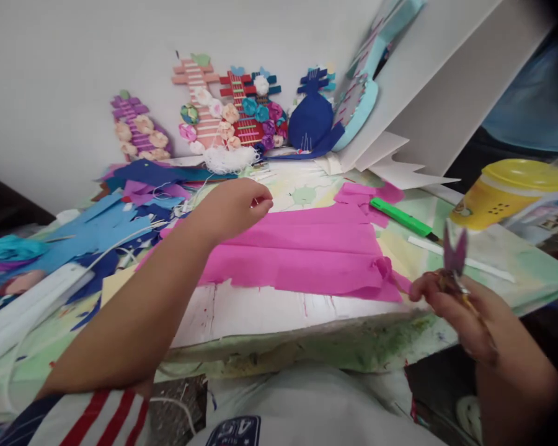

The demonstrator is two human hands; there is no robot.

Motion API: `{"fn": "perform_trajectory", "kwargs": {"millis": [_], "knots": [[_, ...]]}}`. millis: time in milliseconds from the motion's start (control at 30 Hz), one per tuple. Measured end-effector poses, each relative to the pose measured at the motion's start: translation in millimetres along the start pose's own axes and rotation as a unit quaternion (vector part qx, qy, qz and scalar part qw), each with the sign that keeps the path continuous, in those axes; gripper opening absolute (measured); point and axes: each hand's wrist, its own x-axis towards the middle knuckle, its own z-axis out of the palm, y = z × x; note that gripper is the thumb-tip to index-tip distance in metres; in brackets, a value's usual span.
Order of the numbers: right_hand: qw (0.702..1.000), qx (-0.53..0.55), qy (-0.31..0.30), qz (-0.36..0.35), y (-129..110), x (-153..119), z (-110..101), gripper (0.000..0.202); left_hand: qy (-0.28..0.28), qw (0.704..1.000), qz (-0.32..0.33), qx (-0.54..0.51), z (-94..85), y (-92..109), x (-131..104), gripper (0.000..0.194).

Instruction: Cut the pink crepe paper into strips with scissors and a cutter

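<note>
My left hand (242,203) hovers over the back edge of a bright pink sheet (297,238), possibly crepe paper. Its fingers are curled together in a pinch, and I cannot make out what is between them. At the table's front right, my right hand (467,316) is wrapped round a pair of scissors (454,251), whose blades point up and stand slightly apart. Just left of that hand, a crumpled pink piece (384,269) lies on the sheet's right end. A white board (260,310) shows under the sheet's front edge.
Decorated felt instruments (242,111) lean against the wall. Blue felt scraps (106,220), a white power strip (37,310) and cords lie left. A green marker-like tool (400,215), a white strip (462,259) and a yellow-lidded cup (502,192) are at the right.
</note>
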Motion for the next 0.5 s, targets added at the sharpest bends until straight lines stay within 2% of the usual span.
{"fn": "perform_trajectory", "kwargs": {"millis": [67, 100, 200, 300, 400, 500], "knots": [[0.999, 0.026, -0.004, 0.028, -17, 13, 2, 0.033, 0.003, 0.999, -0.032, -0.005, 12.2, -4, -9, 0.027], [0.999, 0.022, 0.004, 0.031, -27, 19, 3, 0.034, -0.018, 0.999, -0.048, -0.015, 22.1, -4, -16, 0.03], [0.999, 0.009, 0.01, -0.033, -59, 34, 9, 0.029, -0.063, 0.997, -0.046, -0.017, 60.8, -1, -42, 0.036], [0.993, -0.021, -0.041, -0.108, -85, 50, 20, 0.017, -0.104, 0.994, -0.028, -0.025, 93.9, 1, -61, 0.044], [0.982, -0.052, -0.083, -0.161, -100, 68, 34, 0.009, -0.13, 0.991, -0.023, -0.034, 107.4, -1, -67, 0.049], [0.975, -0.067, -0.127, -0.167, -103, 79, 42, 0.009, -0.138, 0.989, -0.029, -0.042, 107.8, -2, -65, 0.052]]}}
